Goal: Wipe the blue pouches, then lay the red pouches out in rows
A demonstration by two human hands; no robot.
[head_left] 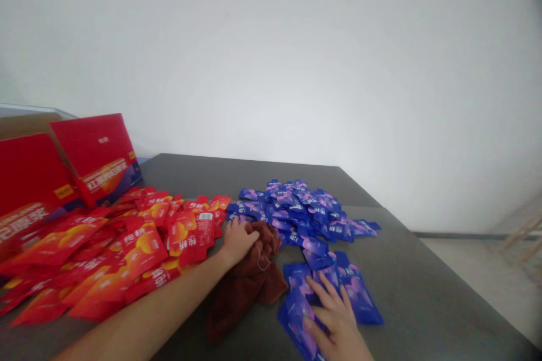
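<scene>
My left hand (239, 241) reaches to the upper end of a bunched brown cloth (248, 287), closed on it with the thumb over its folds. A loose pale thread lies on the cloth. My right hand (332, 318) rests with fingers spread on several blue-purple packets (298, 316) at the near side of the table. Just beyond, a heap of smaller-looking blue packets (302, 206) spreads out. Left of the cloth lies a large pile of red and orange packets (141, 245), partly behind my left forearm.
Two red printed boxes (99, 152) stand at the left behind the red pile. The dark grey table (406, 287) runs toward a white wall (275, 67). Its right edge drops to a pale floor (474, 259), with a blurred wooden-looking object (527, 242) at far right.
</scene>
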